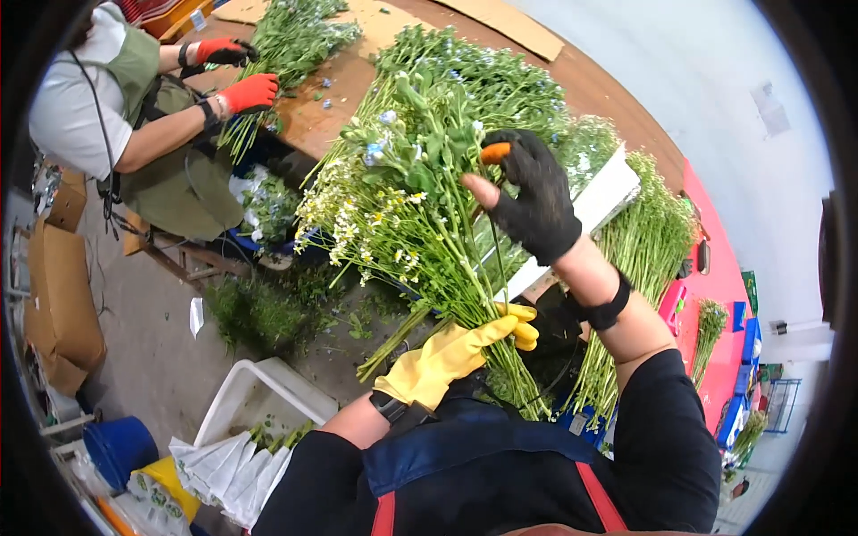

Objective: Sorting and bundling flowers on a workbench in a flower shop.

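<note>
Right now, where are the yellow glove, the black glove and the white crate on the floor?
yellow glove (447, 355): head view, on the back of the left hand gripping the flower stems.
black glove (539, 201): head view, on the back of the right hand among the blooms.
white crate (234, 391): head view, on its near rim.

The left hand (451, 353), wearing a yellow glove, is reaching up from the lower edge toward two o'clock, its fingers curling shut in a tight grip, the forearm bare above a dark wristband. The right hand (534, 196), wearing a black glove with an orange fingertip, is hovering at twelve o'clock of the left, thumb and fingers pinching together, its forearm running down toward five o'clock into a black sleeve.
</note>
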A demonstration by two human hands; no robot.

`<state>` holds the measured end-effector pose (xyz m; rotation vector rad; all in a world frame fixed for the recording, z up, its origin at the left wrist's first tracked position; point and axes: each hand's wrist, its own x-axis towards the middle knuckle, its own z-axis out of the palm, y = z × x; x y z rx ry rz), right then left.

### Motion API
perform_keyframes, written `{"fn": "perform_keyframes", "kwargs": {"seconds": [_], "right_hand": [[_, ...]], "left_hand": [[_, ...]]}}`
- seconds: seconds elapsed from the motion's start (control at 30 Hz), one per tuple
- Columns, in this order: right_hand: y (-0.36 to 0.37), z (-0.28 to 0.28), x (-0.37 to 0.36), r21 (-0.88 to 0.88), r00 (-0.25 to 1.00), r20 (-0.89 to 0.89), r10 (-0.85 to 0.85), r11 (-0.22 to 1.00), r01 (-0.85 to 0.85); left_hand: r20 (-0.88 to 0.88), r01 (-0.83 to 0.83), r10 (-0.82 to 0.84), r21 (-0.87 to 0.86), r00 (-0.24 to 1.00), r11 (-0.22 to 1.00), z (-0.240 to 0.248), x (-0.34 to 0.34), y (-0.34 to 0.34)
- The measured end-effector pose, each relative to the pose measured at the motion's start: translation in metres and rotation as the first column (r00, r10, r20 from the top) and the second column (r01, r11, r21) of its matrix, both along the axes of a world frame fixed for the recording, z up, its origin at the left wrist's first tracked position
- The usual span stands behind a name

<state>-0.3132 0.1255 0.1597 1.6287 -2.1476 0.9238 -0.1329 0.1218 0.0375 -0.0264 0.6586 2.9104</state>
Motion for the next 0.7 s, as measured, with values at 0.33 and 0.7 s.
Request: {"fn": "perform_keyframes", "kwargs": {"seconds": [0.33,0.7], "right_hand": [[0.084,0.010,0.035,-0.002,0.619,0.778,-0.109,0.984,0.177],[0.164,0.025,0.040,-0.269,0.469,0.881,0.062,0.881,0.388]], "left_hand": [[-0.057,0.159,-0.170,-0.156,0.984,0.975,0.019,-0.002,0.044],[-0.056,0.341,-0.356,-0.183,0.933,0.922,0.032,-0.015,0.094]]}}
